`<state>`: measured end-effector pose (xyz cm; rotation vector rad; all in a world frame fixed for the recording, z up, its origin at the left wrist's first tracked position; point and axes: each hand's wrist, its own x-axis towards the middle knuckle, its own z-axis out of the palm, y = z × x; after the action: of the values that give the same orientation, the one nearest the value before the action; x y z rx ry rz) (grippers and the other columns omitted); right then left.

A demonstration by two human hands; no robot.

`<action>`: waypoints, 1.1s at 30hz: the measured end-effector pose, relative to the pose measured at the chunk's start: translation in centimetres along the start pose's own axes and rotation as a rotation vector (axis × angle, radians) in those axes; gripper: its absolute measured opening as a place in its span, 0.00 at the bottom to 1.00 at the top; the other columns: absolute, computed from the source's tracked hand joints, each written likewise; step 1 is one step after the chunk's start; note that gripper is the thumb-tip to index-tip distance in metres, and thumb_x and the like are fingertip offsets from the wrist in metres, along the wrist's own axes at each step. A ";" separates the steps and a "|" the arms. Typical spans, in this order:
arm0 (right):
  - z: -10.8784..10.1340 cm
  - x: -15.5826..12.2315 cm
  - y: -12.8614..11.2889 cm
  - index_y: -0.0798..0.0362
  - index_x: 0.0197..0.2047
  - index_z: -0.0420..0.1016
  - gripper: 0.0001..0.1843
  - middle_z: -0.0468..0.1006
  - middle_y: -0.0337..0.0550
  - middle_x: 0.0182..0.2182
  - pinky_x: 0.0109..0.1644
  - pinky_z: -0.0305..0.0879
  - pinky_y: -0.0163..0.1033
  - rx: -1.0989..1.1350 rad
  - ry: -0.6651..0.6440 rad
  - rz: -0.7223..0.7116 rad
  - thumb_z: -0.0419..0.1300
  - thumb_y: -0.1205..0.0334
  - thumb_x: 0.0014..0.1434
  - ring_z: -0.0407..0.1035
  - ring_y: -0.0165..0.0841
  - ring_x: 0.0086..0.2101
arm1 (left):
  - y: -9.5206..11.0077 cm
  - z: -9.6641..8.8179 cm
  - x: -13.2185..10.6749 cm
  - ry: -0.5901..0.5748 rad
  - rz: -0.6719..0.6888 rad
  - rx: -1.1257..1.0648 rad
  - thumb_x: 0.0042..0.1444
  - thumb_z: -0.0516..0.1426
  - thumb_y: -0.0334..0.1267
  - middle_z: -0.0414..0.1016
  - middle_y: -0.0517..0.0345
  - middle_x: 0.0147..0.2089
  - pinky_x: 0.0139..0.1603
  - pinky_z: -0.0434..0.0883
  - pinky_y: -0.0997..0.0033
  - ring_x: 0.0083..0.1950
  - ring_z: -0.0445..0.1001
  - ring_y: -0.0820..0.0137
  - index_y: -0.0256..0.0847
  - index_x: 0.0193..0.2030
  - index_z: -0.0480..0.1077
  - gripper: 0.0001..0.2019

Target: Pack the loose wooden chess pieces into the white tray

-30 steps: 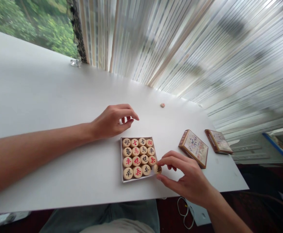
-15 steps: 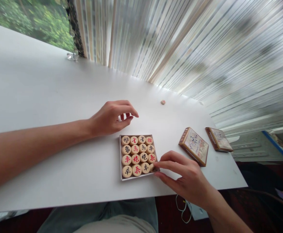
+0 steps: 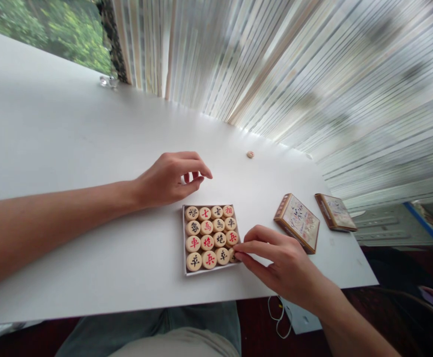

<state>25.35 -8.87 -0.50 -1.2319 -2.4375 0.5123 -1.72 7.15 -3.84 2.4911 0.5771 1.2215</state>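
A shallow white tray on the white table holds several round wooden Chinese chess pieces with red and black characters, set in rows. My right hand pinches a piece at the tray's near right corner, thumb and forefinger closed on it; the piece is mostly hidden by the fingertips. My left hand rests just behind the tray with its fingers curled in; whether something is inside them I cannot make out.
One loose chess piece lies further back on the table. Two parts of a decorated box lie to the right of the tray near the table's right edge. Striped blinds hang behind. A white cable dangles below the front edge.
My right hand has carried the pinched piece leftward from just outside the tray into its near right corner. The left hand has hardly moved.
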 end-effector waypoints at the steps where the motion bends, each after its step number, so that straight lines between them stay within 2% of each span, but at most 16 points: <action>1: -0.1 0.2 -0.1 0.54 0.47 0.84 0.08 0.80 0.46 0.37 0.37 0.72 0.37 -0.009 -0.009 -0.002 0.62 0.69 0.71 0.76 0.33 0.34 | 0.0 0.0 0.0 -0.001 0.000 -0.002 0.62 0.58 0.25 0.82 0.53 0.40 0.33 0.74 0.78 0.34 0.78 0.74 0.37 0.43 0.82 0.11; 11: -0.6 0.8 -0.5 0.54 0.44 0.84 0.09 0.81 0.45 0.35 0.35 0.69 0.37 -0.014 -0.074 0.034 0.61 0.67 0.71 0.75 0.33 0.32 | -0.1 0.2 0.0 -0.015 -0.012 -0.032 0.63 0.58 0.27 0.84 0.52 0.39 0.35 0.76 0.76 0.34 0.79 0.73 0.37 0.42 0.81 0.10; 18: 0.0 0.8 -0.3 0.54 0.40 0.85 0.08 0.81 0.43 0.32 0.32 0.68 0.34 -0.006 -0.007 0.032 0.64 0.68 0.70 0.75 0.31 0.30 | -0.1 0.2 -0.1 -0.036 -0.037 -0.037 0.62 0.58 0.28 0.84 0.53 0.39 0.36 0.76 0.75 0.35 0.80 0.72 0.38 0.42 0.81 0.09; 24: -0.7 1.0 -0.6 0.53 0.38 0.83 0.06 0.80 0.41 0.30 0.28 0.66 0.31 0.002 0.042 0.046 0.65 0.69 0.68 0.72 0.28 0.26 | -0.2 0.2 -0.1 -0.037 -0.034 -0.039 0.62 0.58 0.28 0.84 0.53 0.39 0.35 0.75 0.75 0.35 0.80 0.72 0.38 0.42 0.81 0.09; 28: -0.6 1.2 -0.5 0.54 0.43 0.84 0.04 0.80 0.42 0.31 0.31 0.69 0.32 -0.044 0.112 0.044 0.66 0.67 0.69 0.73 0.28 0.27 | -0.2 0.2 -0.1 -0.037 -0.022 -0.036 0.63 0.58 0.27 0.84 0.53 0.39 0.35 0.75 0.74 0.35 0.80 0.72 0.37 0.42 0.81 0.09; 33: 0.1 1.2 -0.3 0.54 0.49 0.86 0.10 0.81 0.46 0.33 0.33 0.73 0.36 -0.134 0.083 -0.036 0.62 0.66 0.72 0.76 0.32 0.30 | -0.2 0.2 -0.1 -0.044 -0.029 -0.041 0.63 0.58 0.28 0.84 0.53 0.39 0.36 0.75 0.74 0.35 0.80 0.71 0.38 0.42 0.81 0.09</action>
<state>24.47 -8.06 -0.24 -1.2334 -2.4527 0.2866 -1.66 7.27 -4.18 2.4608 0.5694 1.1528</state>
